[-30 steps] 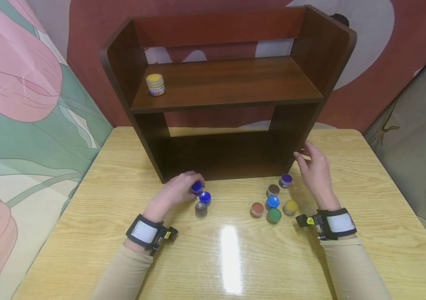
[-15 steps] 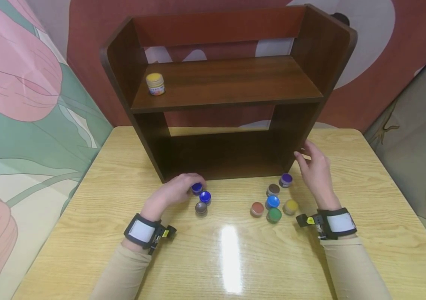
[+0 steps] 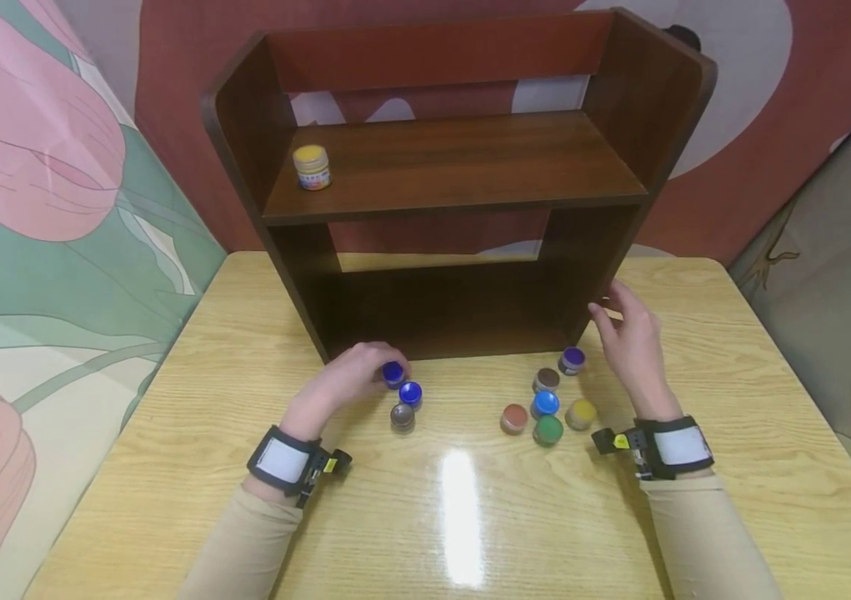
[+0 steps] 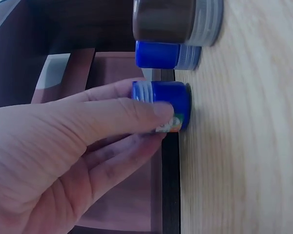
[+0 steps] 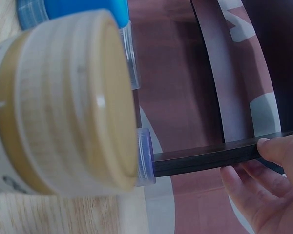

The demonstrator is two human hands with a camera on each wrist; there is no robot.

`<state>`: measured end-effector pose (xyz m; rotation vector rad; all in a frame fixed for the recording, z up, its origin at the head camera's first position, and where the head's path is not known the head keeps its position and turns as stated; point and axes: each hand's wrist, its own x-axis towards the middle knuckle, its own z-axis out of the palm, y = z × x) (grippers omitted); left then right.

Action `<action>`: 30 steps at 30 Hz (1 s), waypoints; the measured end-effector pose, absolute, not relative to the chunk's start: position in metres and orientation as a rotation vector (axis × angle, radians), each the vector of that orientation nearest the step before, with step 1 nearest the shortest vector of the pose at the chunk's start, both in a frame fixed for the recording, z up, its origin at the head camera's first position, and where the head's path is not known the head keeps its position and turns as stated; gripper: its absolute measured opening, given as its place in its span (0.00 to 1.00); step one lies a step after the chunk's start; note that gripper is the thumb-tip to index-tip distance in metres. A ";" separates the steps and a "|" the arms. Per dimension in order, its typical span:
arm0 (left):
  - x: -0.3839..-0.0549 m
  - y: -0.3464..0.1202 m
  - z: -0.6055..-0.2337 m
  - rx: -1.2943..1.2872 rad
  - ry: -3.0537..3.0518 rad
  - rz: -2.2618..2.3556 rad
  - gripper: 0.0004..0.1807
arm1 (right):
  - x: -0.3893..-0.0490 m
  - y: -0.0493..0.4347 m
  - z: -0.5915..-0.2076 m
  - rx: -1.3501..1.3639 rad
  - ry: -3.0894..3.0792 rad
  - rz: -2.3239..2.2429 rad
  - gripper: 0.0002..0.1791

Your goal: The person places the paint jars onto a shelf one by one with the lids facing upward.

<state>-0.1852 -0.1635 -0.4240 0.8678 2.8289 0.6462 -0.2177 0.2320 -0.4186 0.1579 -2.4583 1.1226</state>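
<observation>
My left hand [image 3: 346, 379] pinches a dark blue paint jar [image 4: 171, 95] between thumb and fingers, at the lower front edge of the dark wooden shelf [image 3: 455, 204]. The jar's clear ridged lid points up. Beside it on the table stand another blue jar [image 3: 411, 394] and a grey-brown jar [image 3: 402, 417], both lid down in the left wrist view. My right hand [image 3: 631, 350] holds the front edge of the shelf's right side panel [image 5: 200, 160], thumb on one side and fingers on the other. The purple jar [image 3: 572, 360] is nearest to it.
Right of centre stand several more jars: dark brown [image 3: 546, 380], light blue [image 3: 544, 404], green [image 3: 548, 430], reddish brown [image 3: 513, 418] and yellow [image 3: 581, 413]. A yellow-lidded jar [image 3: 312, 168] sits at the left of the upper shelf. Printed cloth [image 3: 808, 275] surrounds the table [image 3: 365, 517].
My left hand has shifted only slightly about the dark blue jar, which remains in nearly the same spot. The right hand and the other jars have not moved.
</observation>
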 end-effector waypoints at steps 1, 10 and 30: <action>-0.185 -0.163 -0.424 0.852 2.839 0.645 0.17 | -0.218 0.232 -0.419 0.156 -2.459 1.122 0.19; -0.185 -0.161 -0.421 0.759 2.906 0.614 0.18 | -0.218 0.232 -0.419 0.156 -2.454 1.107 0.19; -0.183 -0.162 -0.419 0.595 2.839 0.513 0.25 | -0.216 0.231 -0.417 0.162 -2.459 1.098 0.19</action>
